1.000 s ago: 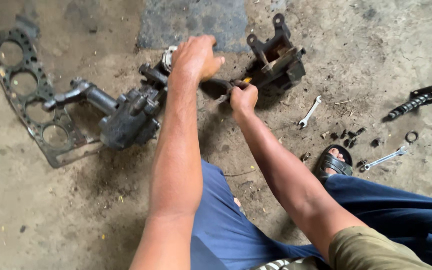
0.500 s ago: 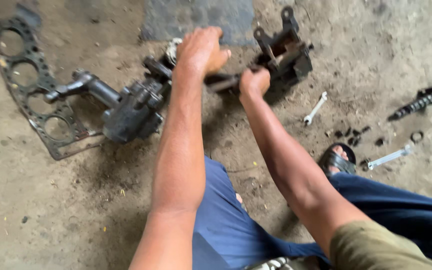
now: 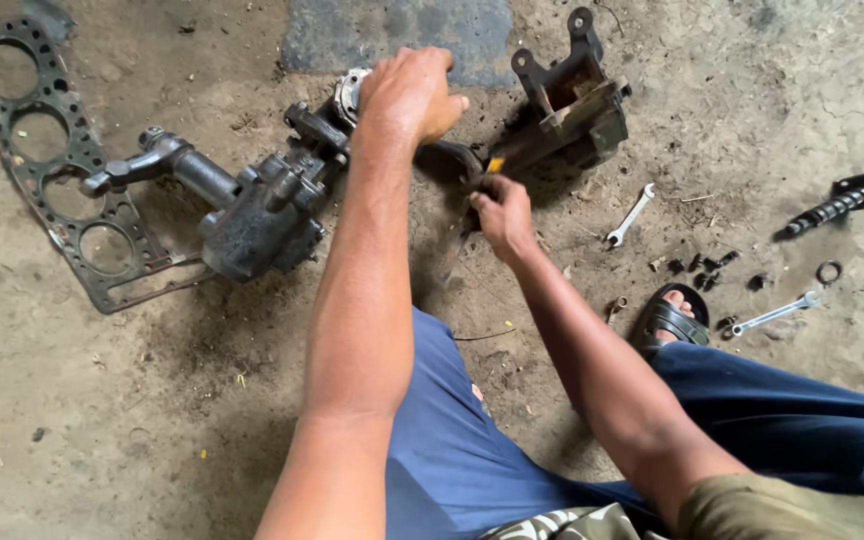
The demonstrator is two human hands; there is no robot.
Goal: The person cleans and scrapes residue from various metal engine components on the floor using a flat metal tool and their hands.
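Two hands work at a greasy steering gear housing (image 3: 257,215) lying on the dirt floor (image 3: 102,420). Left hand (image 3: 407,95) is closed over its upper end. Right hand (image 3: 502,212), just right of the housing, pinches a yellow-handled tool (image 3: 492,166). A head gasket (image 3: 47,150) lies left of the housing.

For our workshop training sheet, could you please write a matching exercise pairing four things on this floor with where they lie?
1. head gasket
2. left hand
3. black sandal
4. ribbed black shaft

A. far right of the floor
B. on top of the greasy metal assembly
C. far left, flat on the ground
D. beside the blue trouser leg

Pairs: 1-C, 2-B, 3-D, 4-A
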